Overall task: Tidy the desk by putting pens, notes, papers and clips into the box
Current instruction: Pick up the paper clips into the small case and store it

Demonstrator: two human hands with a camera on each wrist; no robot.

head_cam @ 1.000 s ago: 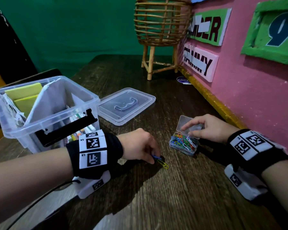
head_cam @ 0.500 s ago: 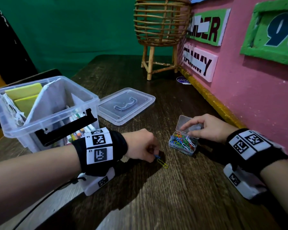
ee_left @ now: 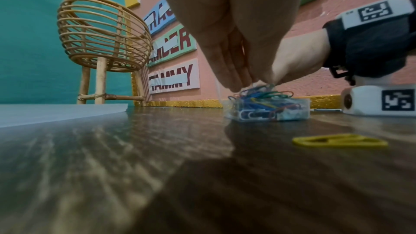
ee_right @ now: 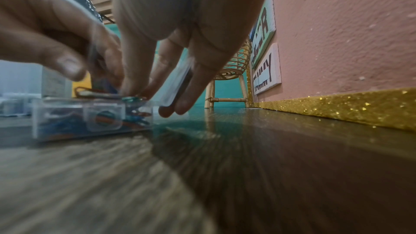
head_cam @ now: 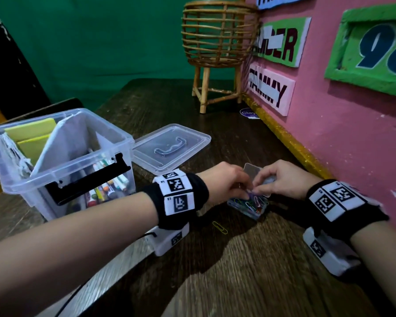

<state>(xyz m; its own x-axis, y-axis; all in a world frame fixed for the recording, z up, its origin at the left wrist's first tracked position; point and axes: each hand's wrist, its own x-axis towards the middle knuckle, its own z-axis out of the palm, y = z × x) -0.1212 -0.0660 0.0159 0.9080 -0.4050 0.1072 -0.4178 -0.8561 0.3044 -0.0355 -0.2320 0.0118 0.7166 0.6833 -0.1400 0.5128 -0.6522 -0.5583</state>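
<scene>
A small clear clip case [head_cam: 249, 208] full of coloured paper clips sits on the dark wooden desk near the pink wall. My left hand [head_cam: 248, 194] reaches over it, its fingertips [ee_left: 238, 84] pinched on a blue clip at the top of the pile. My right hand [head_cam: 261, 186] grips the case's hinged lid [head_cam: 252, 170] and holds it up. One yellow paper clip [head_cam: 220, 227] lies loose on the desk, just in front of the case. The big clear storage box [head_cam: 110, 125] stands open at the left with yellow notes [head_cam: 32, 131], papers and pens [head_cam: 110, 186] inside.
The storage box's clear lid [head_cam: 172, 147] lies flat between the box and the clip case. A wicker basket on legs [head_cam: 217, 42] stands at the back by the pink wall [head_cam: 329, 145], which has a gold strip [head_cam: 290, 143] along its foot.
My left hand lifted the blue clip off the desk and moved right to the clip case. The yellow clip stayed on the desk. My right hand still holds the case lid.
</scene>
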